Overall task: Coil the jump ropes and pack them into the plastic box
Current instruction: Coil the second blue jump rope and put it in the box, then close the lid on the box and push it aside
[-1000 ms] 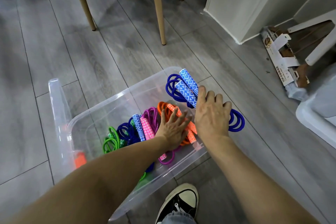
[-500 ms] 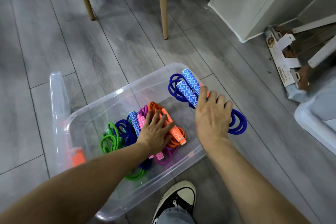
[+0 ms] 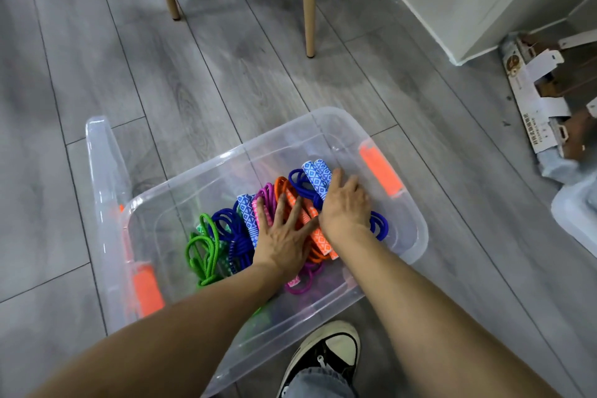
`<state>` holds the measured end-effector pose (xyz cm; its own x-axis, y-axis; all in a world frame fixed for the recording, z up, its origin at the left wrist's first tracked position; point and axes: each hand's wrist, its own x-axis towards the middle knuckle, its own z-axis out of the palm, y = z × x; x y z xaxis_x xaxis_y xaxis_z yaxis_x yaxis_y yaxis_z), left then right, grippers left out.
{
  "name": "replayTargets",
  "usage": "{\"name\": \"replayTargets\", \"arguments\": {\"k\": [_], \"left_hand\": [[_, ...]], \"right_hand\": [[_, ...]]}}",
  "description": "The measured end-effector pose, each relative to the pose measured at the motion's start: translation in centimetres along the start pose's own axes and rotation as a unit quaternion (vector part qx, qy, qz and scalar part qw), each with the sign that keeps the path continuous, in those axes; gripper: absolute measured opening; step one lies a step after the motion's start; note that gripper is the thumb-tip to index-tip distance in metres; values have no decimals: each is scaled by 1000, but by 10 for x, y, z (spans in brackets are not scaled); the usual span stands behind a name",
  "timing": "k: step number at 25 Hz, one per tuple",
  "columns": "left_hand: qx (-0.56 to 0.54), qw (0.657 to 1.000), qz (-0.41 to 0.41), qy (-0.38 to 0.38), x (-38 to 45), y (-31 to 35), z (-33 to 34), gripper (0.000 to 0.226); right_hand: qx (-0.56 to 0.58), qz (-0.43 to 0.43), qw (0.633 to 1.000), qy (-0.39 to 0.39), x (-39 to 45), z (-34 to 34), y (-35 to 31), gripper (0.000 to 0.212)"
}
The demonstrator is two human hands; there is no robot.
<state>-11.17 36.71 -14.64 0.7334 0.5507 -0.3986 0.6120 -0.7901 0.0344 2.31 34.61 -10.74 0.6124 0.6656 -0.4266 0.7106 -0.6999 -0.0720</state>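
Observation:
A clear plastic box (image 3: pixel 416 236) with orange latches stands on the grey floor. Inside lie several coiled jump ropes side by side: green (image 3: pixel 202 250), dark blue (image 3: pixel 231 233), purple with pink handles (image 3: pixel 266 200), orange (image 3: pixel 284 191). My right hand (image 3: pixel 345 207) rests on top of a blue coiled rope (image 3: pixel 308 184) with blue-white patterned handles, at the right end of the row inside the box. My left hand (image 3: pixel 284 233) lies flat with fingers spread on the purple and orange ropes.
The box's clear lid (image 3: pixel 103 178) leans against its left side. Wooden chair legs (image 3: pixel 308 3) stand beyond the box. A white cabinet (image 3: pixel 484 0) and a flattened carton (image 3: pixel 533 100) are at the right. My shoe (image 3: pixel 326 355) sits just in front of the box.
My right hand has brought the blue rope from above the box's right rim down into the box beside the orange rope. My left hand shifted slightly left, pressing the ropes together.

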Motion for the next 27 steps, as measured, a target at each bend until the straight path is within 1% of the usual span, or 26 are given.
{"name": "replayTargets", "arguments": {"k": [1,2,3,4,5,6,8,9,10,12,13,15,17,19,21,22,23,24,26,27], "left_hand": [[-2,1000,3,-4,0,0,0,56],[-6,1000,4,-5,0,0,0,56],[-8,1000,4,-7,0,-1,0,56],[-10,1000,4,-8,0,-1,-1,55],[-11,1000,4,-9,0,-2,-2,55],[-11,1000,5,-8,0,-2,-3,54],[-11,1000,8,-12,0,-2,-5,55],[-12,1000,9,-18,0,0,-6,55],[-12,1000,9,-23,0,1,-9,56],[-10,999,6,-30,-1,1,-16,60],[-8,1000,3,-28,-3,0,-20,61],[-8,1000,-2,-9,-12,-4,-34,64],[-14,999,1,31,-27,-9,-52,65],[-12,995,1,97,-49,-17,-74,63],[-8,989,-19,149,-74,-31,-93,64],[-4,986,-39,163,-87,-39,-101,65],[4,982,-67,174,-101,-51,-108,66],[9,979,-95,182,-114,-61,-113,67],[6,966,-159,203,-136,-78,-119,71],[-4,957,-197,213,-145,-84,-121,75]], "right_hand": [[-16,-20,999,29,-3,0,1,81],[-45,-60,994,80,-7,-2,1,84],[-74,-111,981,141,-9,-4,2,76],[-102,-160,969,160,-12,-8,5,63],[-127,-192,964,129,-14,-11,10,50],[-144,-203,965,82,-16,-10,17,45],[-166,-178,970,-17,-17,-5,31,50],[-168,-161,972,-43,-17,-1,36,52],[-164,-155,974,-38,-16,1,39,53],[-135,-166,977,2,-17,1,38,55],[-122,-171,977,22,-19,-2,37,55],[-94,-189,976,52,-21,-12,36,50],[-75,-218,966,115,-30,-17,43,51],[-74,-237,949,196,-39,-27,53,48],[-64,-232,935,261,-48,-38,65,46],[-65,-213,934,279,-54,-41,72,48],[-67,-192,937,285,-59,-42,76,52],[-72,-167,945,271,-63,-41,80,58],[-66,-125,967,210,-71,-43,82,69],[-56,-109,976,178,-76,-46,82,72]]}}
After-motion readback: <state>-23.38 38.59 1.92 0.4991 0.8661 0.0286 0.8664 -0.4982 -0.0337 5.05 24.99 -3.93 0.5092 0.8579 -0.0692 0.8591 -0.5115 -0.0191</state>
